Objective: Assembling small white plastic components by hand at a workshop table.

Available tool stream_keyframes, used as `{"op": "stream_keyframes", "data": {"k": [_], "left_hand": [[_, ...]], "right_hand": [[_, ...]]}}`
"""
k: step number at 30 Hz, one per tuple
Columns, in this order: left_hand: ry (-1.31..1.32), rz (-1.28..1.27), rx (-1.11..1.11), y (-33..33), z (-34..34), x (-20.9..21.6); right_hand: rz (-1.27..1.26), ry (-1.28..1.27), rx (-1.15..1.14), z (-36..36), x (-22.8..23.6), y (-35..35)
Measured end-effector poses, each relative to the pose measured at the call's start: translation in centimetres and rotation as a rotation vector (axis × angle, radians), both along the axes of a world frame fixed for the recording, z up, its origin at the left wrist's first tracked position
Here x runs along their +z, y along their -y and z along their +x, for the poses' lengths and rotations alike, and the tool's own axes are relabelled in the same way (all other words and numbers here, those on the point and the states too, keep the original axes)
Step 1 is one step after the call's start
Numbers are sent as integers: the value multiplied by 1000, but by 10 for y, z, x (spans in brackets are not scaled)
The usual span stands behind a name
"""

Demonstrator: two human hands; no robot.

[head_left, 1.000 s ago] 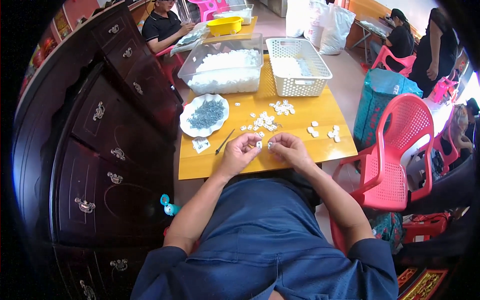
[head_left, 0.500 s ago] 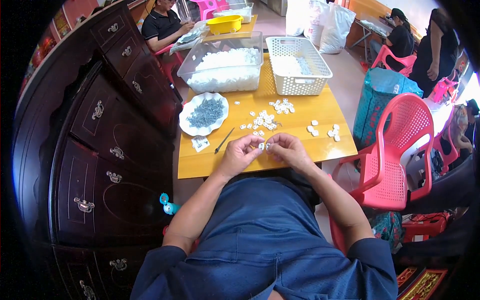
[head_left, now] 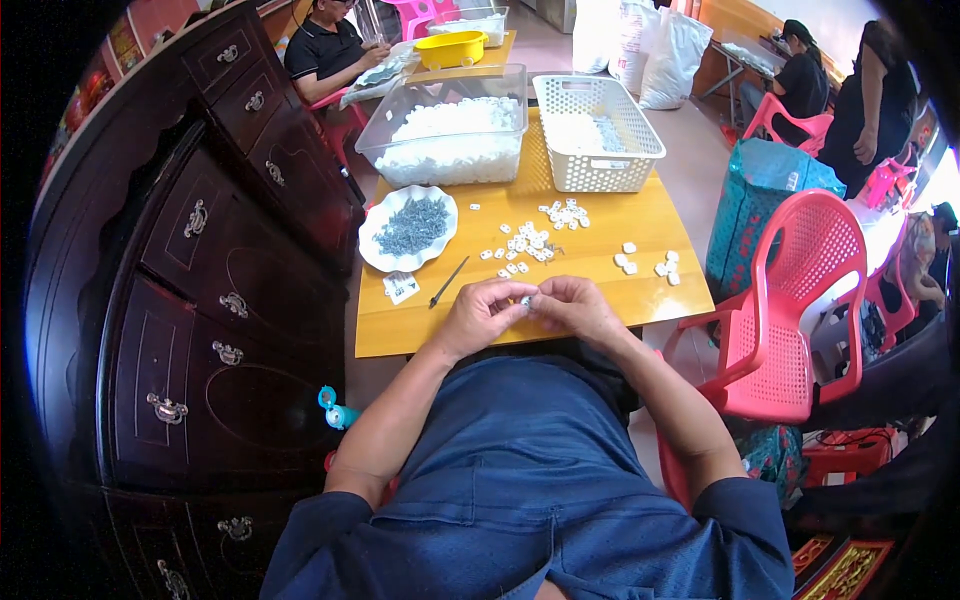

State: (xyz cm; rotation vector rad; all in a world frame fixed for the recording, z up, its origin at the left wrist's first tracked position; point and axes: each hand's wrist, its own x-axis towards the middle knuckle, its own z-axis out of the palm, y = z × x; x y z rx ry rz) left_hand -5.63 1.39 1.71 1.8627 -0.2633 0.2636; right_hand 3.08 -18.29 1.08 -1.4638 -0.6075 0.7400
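Observation:
My left hand (head_left: 482, 314) and my right hand (head_left: 574, 308) meet over the table's near edge. Their fingertips are pinched around a small white plastic piece (head_left: 526, 300), mostly hidden by the fingers. Just beyond lie loose white pieces (head_left: 527, 241) with holes, and another cluster of white pieces (head_left: 566, 214). To the left stands a white scalloped plate (head_left: 371, 247) heaped with small grey metal pins or screws (head_left: 412, 226). A thin dark tool (head_left: 449, 282) lies left of my hands, near a small printed card (head_left: 400, 287). Small white blocks (head_left: 667, 268) sit to the right.
A clear bin (head_left: 450, 172) full of white parts and a white perforated basket (head_left: 605, 177) stand at the table's far end. A dark cabinet (head_left: 200, 300) lines the left. Right are a pink chair (head_left: 765, 345) and teal bag (head_left: 745, 205). Other people sit and stand beyond.
My hands have come together, fingertips now meeting; the white pieces seen between them before are largely covered. The things on the table stay in place.

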Motion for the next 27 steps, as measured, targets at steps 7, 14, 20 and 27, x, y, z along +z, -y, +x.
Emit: {"op": "stream_keyframes", "data": {"k": [7, 14, 20, 27], "left_hand": [[48, 244, 220, 20, -13, 28], [387, 504, 322, 20, -8, 14], [346, 475, 300, 22, -10, 18], [322, 463, 284, 23, -11, 19]], "right_hand": [[82, -113, -62, -9, 4, -7], [127, -225, -100, -14, 2, -12], [121, -319, -74, -10, 3, -8], [97, -236, -67, -8, -2, -9]]}}
